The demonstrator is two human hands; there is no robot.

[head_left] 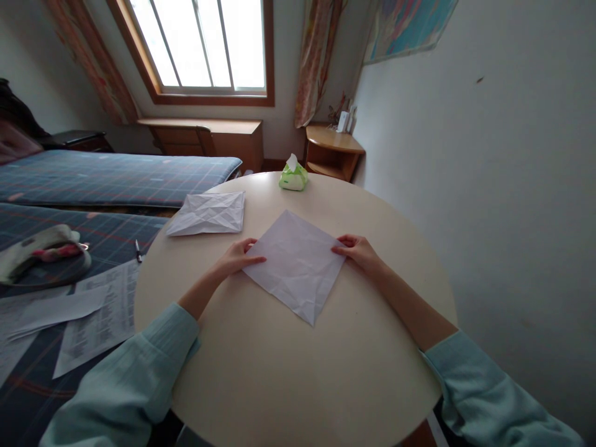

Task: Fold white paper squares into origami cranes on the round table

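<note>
A square sheet of white paper (pixel 298 257) with faint creases is held over the round table, turned so that one corner points toward me. My left hand (pixel 239 256) pinches its left corner between thumb and fingers. At the opposite corner, my right hand (pixel 356 249) grips the paper the same way. The near corner looks slightly bent and wrinkled. To the left, beyond my left hand, lies a stack of creased white paper (pixel 209 212).
The round cream table (pixel 298 379) carries a green tissue pack (pixel 293 177) at its far edge. Left of it, a bed (pixel 93 177) holds printed sheets (pixel 100 316), a pen (pixel 138 251) and a white bag-like item (pixel 44 251). A white wall (pixel 512 186) stands close on the right.
</note>
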